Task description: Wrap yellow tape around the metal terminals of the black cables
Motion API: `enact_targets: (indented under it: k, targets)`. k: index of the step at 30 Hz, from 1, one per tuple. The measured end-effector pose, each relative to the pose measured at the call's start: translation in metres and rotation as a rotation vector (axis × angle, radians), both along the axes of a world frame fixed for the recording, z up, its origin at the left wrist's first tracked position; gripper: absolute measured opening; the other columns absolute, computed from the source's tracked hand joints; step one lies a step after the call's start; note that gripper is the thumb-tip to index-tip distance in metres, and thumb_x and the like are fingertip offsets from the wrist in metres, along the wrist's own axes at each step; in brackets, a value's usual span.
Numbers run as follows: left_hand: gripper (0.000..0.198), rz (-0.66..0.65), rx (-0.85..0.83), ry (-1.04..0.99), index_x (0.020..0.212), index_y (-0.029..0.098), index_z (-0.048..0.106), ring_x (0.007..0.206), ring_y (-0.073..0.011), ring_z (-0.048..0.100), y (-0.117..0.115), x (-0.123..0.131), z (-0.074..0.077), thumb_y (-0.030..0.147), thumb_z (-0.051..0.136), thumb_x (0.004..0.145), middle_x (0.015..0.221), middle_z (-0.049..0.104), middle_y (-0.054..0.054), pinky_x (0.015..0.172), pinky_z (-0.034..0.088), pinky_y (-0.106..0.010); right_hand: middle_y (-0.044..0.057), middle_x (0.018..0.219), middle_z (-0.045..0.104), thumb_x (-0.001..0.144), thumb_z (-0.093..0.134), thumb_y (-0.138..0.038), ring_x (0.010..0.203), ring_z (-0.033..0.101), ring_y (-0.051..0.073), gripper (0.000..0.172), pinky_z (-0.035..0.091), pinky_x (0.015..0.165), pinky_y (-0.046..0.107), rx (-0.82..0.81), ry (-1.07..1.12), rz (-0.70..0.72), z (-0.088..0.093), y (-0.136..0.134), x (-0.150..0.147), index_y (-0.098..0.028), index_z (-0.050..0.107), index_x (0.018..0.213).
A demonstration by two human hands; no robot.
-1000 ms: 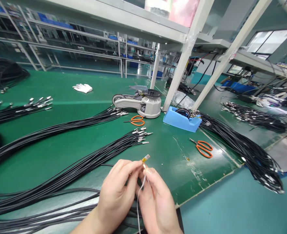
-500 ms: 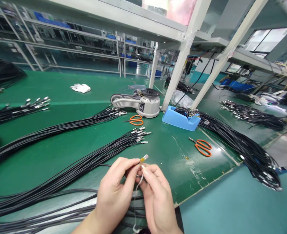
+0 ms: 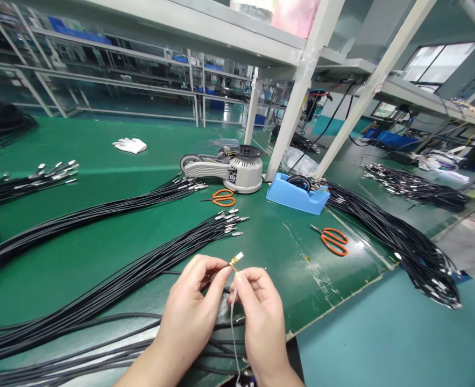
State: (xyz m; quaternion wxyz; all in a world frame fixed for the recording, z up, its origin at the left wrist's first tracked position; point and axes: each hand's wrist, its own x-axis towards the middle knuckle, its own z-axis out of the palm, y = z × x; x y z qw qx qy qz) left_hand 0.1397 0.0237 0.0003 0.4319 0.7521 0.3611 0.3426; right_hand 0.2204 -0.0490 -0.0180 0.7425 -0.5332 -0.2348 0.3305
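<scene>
My left hand [image 3: 191, 306] is closed in a pinch on a cable just below its metal plug [image 3: 239, 257]. A band of yellow tape [image 3: 233, 262] wraps the cable behind the plug, which points up and to the right. My right hand [image 3: 260, 312] is closed beside it, thumb and forefinger pinching a narrow tape strip. That strip's copper-coloured end reaches the cable, while a pale tail [image 3: 233, 322] hangs down between my hands. Part of the cable is hidden behind the fingers. Several black cables [image 3: 112, 285] lie bundled to the left, their metal plugs grouped near my hands.
A grey round tape dispenser [image 3: 243, 174] stands at the back, with orange-handled scissors [image 3: 223, 198] in front. Right of it are a blue tape holder [image 3: 297, 199] and second scissors [image 3: 334, 241]. More cable bundles [image 3: 398, 242] hang over the table edge. A white glove [image 3: 129, 145] lies far left.
My hands have drawn slightly apart at the fingertips. The strip's copper-coloured end now shows, and its pale tail hangs straighter and farther right. The view has shifted slightly.
</scene>
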Motion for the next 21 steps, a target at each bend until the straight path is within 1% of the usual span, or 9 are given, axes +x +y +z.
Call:
enact_targets:
  k: [2, 4, 7, 12, 17, 21]
  targets:
    - [0.018, 0.0, 0.029, 0.02, 0.078, 0.021, 0.058, 0.069, -0.0145, 0.06, 0.001, 0.0, 0.001, 0.037, 0.054, 0.084, 0.078, 0.061, -0.001, 0.061, 0.05, -0.024, -0.003, 0.063, 0.053, 0.086, 0.058, -0.032, 0.06, 0.052, 0.011, 0.017, 0.044, 0.061, 0.024, -0.015, -0.002, -0.005, 0.0, 0.0, 0.002, -0.017, 0.056, 0.078]
    - [0.02, -0.009, 0.012, 0.032, 0.075, 0.021, 0.058, 0.063, -0.0133, 0.059, 0.002, 0.0, 0.003, 0.038, 0.053, 0.084, 0.074, 0.06, 0.0, 0.057, 0.048, -0.023, -0.003, 0.062, 0.053, 0.085, 0.059, -0.032, 0.059, 0.051, 0.01, 0.018, 0.043, 0.06, 0.023, -0.02, -0.002, -0.002, 0.0, 0.0, 0.003, -0.017, 0.055, 0.076]
    - [0.022, -0.035, -0.066, 0.041, 0.075, 0.02, 0.058, 0.053, -0.0111, 0.055, 0.002, 0.0, 0.008, 0.038, 0.052, 0.085, 0.068, 0.059, 0.002, 0.052, 0.045, -0.022, -0.003, 0.063, 0.052, 0.084, 0.059, -0.033, 0.059, 0.05, 0.011, 0.019, 0.042, 0.058, 0.023, -0.028, -0.005, 0.0, 0.001, 0.0, 0.003, -0.017, 0.055, 0.075]
    - [0.025, -0.041, -0.178, 0.039, 0.071, 0.019, 0.058, 0.049, -0.0112, 0.051, 0.001, 0.001, 0.015, 0.04, 0.052, 0.084, 0.054, 0.052, 0.005, 0.052, 0.042, -0.022, -0.003, 0.065, 0.053, 0.084, 0.06, -0.033, 0.061, 0.049, 0.011, 0.019, 0.042, 0.06, 0.024, -0.057, -0.034, 0.002, 0.003, 0.001, 0.005, -0.017, 0.056, 0.076]
    - [0.027, -0.014, -0.313, -0.049, 0.073, 0.019, 0.055, 0.045, -0.0105, 0.052, 0.008, -0.001, 0.017, 0.045, 0.052, 0.082, 0.055, 0.052, 0.007, 0.051, 0.044, -0.023, -0.004, 0.062, 0.053, 0.084, 0.059, -0.033, 0.059, 0.049, 0.01, 0.019, 0.041, 0.059, 0.022, -0.064, -0.029, -0.041, 0.004, 0.002, 0.01, -0.017, 0.055, 0.074]
    - [0.024, -0.011, -0.262, -0.013, 0.076, 0.019, 0.058, 0.048, -0.0112, 0.052, 0.008, -0.002, 0.018, 0.042, 0.055, 0.082, 0.051, 0.052, 0.006, 0.052, 0.043, -0.022, -0.002, 0.064, 0.057, 0.083, 0.061, -0.034, 0.061, 0.053, 0.011, 0.019, 0.043, 0.061, 0.022, -0.063, -0.015, -0.04, 0.005, 0.001, 0.012, -0.017, 0.059, 0.075]
